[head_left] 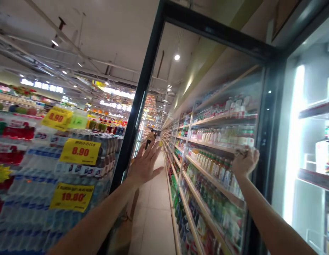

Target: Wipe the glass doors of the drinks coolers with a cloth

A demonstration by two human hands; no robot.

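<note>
The left hand is flat and open, with its fingers spread wide. It presses on the glass door, close to the door's black edge. The right hand is curled shut around something small and crumpled, maybe a cloth, and holds it against the same glass. I cannot tell for sure what that small thing is.

Behind the glass, past the fingers of both hands, are long shelves full of bottles. To the left of the open fingers stand stacks of water bottles with yellow price tags. Far down the aisle, beyond the left fingertips, a person walks away. To the right of the closed hand is the bright inside of the fridge.
</note>
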